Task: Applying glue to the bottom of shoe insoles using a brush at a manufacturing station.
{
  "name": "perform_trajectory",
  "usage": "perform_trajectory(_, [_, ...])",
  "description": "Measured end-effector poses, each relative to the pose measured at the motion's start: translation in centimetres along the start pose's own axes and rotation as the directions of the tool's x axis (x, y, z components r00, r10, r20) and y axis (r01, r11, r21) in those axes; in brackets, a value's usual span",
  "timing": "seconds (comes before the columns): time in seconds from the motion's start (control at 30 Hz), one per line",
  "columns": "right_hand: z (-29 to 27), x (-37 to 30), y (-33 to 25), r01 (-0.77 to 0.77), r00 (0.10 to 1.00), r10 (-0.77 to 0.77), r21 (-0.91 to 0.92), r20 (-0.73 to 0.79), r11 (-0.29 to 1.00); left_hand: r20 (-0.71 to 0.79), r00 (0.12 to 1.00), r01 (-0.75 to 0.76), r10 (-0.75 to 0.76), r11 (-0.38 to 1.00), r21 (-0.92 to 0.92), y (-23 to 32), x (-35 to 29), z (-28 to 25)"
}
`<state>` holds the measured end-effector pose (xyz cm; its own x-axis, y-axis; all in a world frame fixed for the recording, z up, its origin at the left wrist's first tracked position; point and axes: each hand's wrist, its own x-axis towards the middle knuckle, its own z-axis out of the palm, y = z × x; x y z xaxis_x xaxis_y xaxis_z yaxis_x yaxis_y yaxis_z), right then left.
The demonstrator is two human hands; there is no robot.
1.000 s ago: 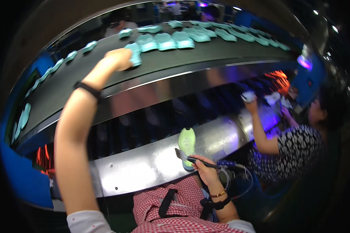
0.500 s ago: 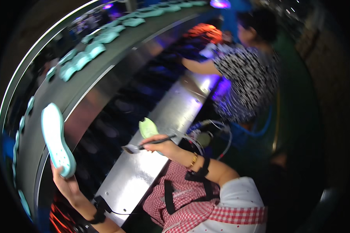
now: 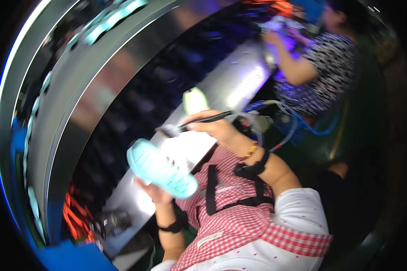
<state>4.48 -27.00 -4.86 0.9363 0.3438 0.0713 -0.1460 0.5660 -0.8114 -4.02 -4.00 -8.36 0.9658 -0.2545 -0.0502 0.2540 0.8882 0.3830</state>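
Note:
My left hand (image 3: pixel 156 192) is closed on a pale turquoise shoe sole (image 3: pixel 160 169), tilted with its broad face up over the near side of the metal bench. The hand is smeared by motion, and the sole partly covers its fingers. In my right hand (image 3: pixel 212 127) is a brush (image 3: pixel 208 119) with a dark handle. Its flat bristle end points left, a little beyond the sole and apart from it. Just past the right hand, a yellow-green sole-shaped piece (image 3: pixel 195 100) lies on the bench; whether the fingers touch it I cannot tell.
A long metal bench (image 3: pixel 228 74) runs diagonally before me. Beyond it curves a conveyor belt (image 3: pixel 70 97) carrying turquoise soles (image 3: pixel 111 20). Dark, blurred items fill the space between. At the right, a co-worker (image 3: pixel 323 63) sits at the bench near hoses (image 3: pixel 314 131).
My left hand has brought the turquoise sole from beside the conveyor, right and toward me, over the bench. The brush stays in my right hand. The whole view has shifted.

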Motion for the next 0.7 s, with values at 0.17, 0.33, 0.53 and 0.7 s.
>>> perform_trajectory(0.17, [1.7,-0.8,0.6,-0.036,0.996,0.054,-0.220,0.075,0.975,-0.006,1.000,-0.015,0.015,0.992,-0.125,-2.0,0.5,0.8])
perform_trajectory(0.33, [3.0,0.1,2.4,-0.153,0.979,0.183,-0.259,0.092,0.954,-0.122,0.992,0.003,-0.014,0.996,-0.086,-2.9,0.6,0.7])
perform_trajectory(0.53, [3.9,2.6,3.1,-0.142,0.981,0.173,-0.277,0.090,0.950,-0.100,0.995,-0.004,-0.008,0.993,-0.119,-3.3,0.7,2.0])
perform_trajectory(0.7, [6.4,2.0,4.1,0.098,0.970,0.063,-0.619,0.233,0.779,-0.479,0.846,-0.251,0.233,0.967,0.027,-3.9,2.0,2.2])
